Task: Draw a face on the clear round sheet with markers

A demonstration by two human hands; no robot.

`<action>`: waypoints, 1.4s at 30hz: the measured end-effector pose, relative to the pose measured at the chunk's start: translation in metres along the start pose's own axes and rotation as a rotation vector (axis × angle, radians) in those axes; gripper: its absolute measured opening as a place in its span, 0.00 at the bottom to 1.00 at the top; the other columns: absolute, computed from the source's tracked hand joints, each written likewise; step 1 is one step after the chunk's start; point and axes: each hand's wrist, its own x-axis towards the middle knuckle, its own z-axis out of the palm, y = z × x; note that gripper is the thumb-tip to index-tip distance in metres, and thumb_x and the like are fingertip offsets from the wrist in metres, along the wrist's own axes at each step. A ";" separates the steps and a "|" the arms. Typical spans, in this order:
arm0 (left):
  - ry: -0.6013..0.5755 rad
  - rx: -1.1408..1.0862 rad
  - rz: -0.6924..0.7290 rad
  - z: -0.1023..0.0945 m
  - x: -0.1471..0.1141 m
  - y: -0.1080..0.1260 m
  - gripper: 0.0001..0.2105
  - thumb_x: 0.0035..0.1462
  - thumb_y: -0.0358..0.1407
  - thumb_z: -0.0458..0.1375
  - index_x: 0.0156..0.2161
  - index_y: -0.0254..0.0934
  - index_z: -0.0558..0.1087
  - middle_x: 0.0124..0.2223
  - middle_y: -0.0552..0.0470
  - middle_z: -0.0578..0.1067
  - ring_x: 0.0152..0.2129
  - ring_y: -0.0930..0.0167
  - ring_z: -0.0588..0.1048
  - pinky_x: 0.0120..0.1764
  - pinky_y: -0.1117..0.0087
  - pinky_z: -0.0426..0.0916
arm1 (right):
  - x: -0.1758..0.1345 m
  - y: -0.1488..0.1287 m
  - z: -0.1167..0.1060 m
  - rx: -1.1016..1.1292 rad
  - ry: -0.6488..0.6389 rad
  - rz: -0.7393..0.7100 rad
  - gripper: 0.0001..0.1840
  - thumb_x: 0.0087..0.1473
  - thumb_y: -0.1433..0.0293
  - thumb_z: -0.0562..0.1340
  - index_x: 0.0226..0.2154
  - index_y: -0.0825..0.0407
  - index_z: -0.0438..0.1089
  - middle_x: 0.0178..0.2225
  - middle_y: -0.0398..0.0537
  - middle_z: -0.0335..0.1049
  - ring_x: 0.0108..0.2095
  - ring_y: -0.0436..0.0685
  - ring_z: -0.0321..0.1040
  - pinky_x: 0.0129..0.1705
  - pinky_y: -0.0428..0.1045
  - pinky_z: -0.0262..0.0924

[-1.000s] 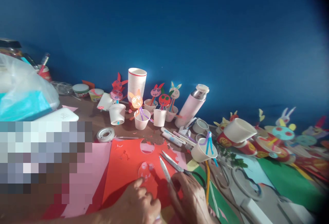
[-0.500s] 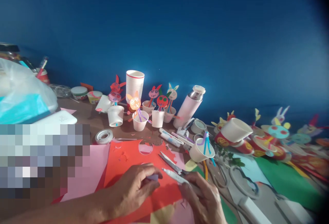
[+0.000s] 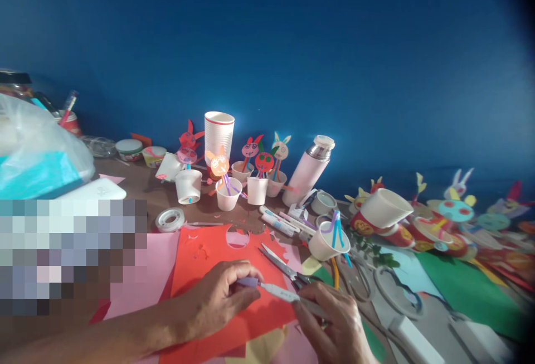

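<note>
My left hand (image 3: 217, 300) pinches a small purple cap (image 3: 248, 282) at the tip of a white pen (image 3: 279, 292). My right hand (image 3: 334, 322) grips the pen's other end, so the pen lies level between both hands above a red paper sheet (image 3: 204, 258) with a round hole cut in it. A pair of scissors (image 3: 284, 266) lies on the paper just beyond the pen. A tipped paper cup with blue and purple straws (image 3: 328, 241) rests to the right of the scissors.
Paper cups with animal faces on straws (image 3: 228, 177), a stack of cups (image 3: 219, 135), a pink flask (image 3: 309, 171), a tape roll (image 3: 170, 219) and markers (image 3: 278, 223) crowd the table's middle. More paper crafts (image 3: 443, 219) lie right. A plastic bag (image 3: 37, 152) sits left.
Both hands lifted off the red paper and came together on the pen. My left hand closed on the purple cap, which now sits slightly apart from the pen's tip.
</note>
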 end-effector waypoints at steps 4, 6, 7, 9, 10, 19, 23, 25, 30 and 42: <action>0.011 0.093 0.031 0.002 0.001 -0.002 0.05 0.60 0.35 0.53 0.35 0.37 0.69 0.29 0.59 0.60 0.25 0.74 0.58 0.29 0.72 0.54 | -0.001 0.000 0.003 -0.027 -0.015 -0.025 0.09 0.63 0.70 0.59 0.30 0.50 0.68 0.21 0.40 0.66 0.21 0.50 0.66 0.25 0.45 0.57; 0.025 0.169 0.037 0.004 0.000 -0.003 0.06 0.60 0.36 0.53 0.35 0.37 0.70 0.31 0.57 0.63 0.27 0.73 0.62 0.32 0.72 0.57 | -0.002 0.001 0.006 -0.033 -0.023 -0.033 0.08 0.63 0.71 0.59 0.30 0.50 0.68 0.21 0.40 0.67 0.21 0.50 0.66 0.25 0.45 0.57; 0.042 0.208 0.038 0.005 -0.001 -0.004 0.06 0.60 0.37 0.54 0.36 0.37 0.71 0.32 0.56 0.65 0.29 0.72 0.64 0.33 0.71 0.59 | -0.002 0.001 0.007 -0.034 -0.023 -0.034 0.08 0.63 0.71 0.59 0.31 0.50 0.68 0.21 0.40 0.67 0.21 0.50 0.66 0.25 0.45 0.56; 0.067 0.271 0.041 0.005 -0.003 -0.005 0.08 0.60 0.38 0.54 0.39 0.37 0.73 0.35 0.53 0.69 0.32 0.69 0.68 0.37 0.70 0.63 | -0.003 0.001 0.009 -0.030 -0.020 -0.031 0.08 0.63 0.71 0.59 0.30 0.50 0.68 0.21 0.40 0.67 0.21 0.50 0.66 0.25 0.45 0.55; 0.061 0.290 0.043 0.005 -0.004 -0.005 0.10 0.61 0.39 0.53 0.41 0.37 0.73 0.36 0.51 0.70 0.34 0.68 0.69 0.38 0.69 0.64 | -0.004 0.001 0.009 -0.022 -0.018 -0.033 0.08 0.63 0.71 0.59 0.30 0.50 0.68 0.21 0.40 0.66 0.21 0.50 0.65 0.25 0.45 0.55; -0.019 0.344 0.138 0.000 -0.006 -0.005 0.16 0.67 0.45 0.45 0.40 0.38 0.72 0.39 0.47 0.73 0.35 0.66 0.70 0.40 0.65 0.65 | -0.004 0.001 0.011 0.005 -0.055 -0.062 0.08 0.65 0.71 0.57 0.32 0.51 0.66 0.22 0.39 0.64 0.22 0.49 0.62 0.27 0.45 0.53; -0.043 0.279 0.159 -0.001 -0.004 -0.002 0.14 0.66 0.43 0.46 0.34 0.38 0.67 0.33 0.52 0.67 0.31 0.69 0.66 0.37 0.67 0.62 | -0.005 0.004 0.010 0.013 -0.088 -0.078 0.09 0.66 0.72 0.56 0.33 0.51 0.66 0.23 0.40 0.65 0.23 0.49 0.62 0.28 0.45 0.53; -0.091 0.286 0.127 -0.003 -0.004 -0.001 0.14 0.67 0.43 0.46 0.34 0.38 0.66 0.32 0.54 0.66 0.30 0.70 0.64 0.36 0.68 0.61 | -0.005 0.004 0.009 0.031 -0.123 -0.057 0.10 0.67 0.71 0.54 0.33 0.51 0.67 0.24 0.40 0.65 0.24 0.49 0.63 0.29 0.45 0.53; -0.124 0.380 0.104 -0.005 -0.004 0.004 0.13 0.68 0.40 0.46 0.35 0.37 0.68 0.31 0.54 0.66 0.32 0.69 0.64 0.38 0.67 0.59 | -0.004 0.001 0.007 0.167 -0.259 0.197 0.19 0.69 0.64 0.52 0.27 0.51 0.65 0.22 0.38 0.62 0.23 0.48 0.60 0.27 0.45 0.49; -0.161 0.588 0.281 -0.005 -0.007 0.003 0.09 0.68 0.31 0.51 0.44 0.35 0.73 0.38 0.49 0.74 0.34 0.68 0.72 0.38 0.71 0.64 | 0.000 -0.012 0.011 0.462 -0.443 0.649 0.35 0.62 0.38 0.46 0.22 0.50 0.58 0.21 0.36 0.48 0.25 0.50 0.47 0.28 0.48 0.42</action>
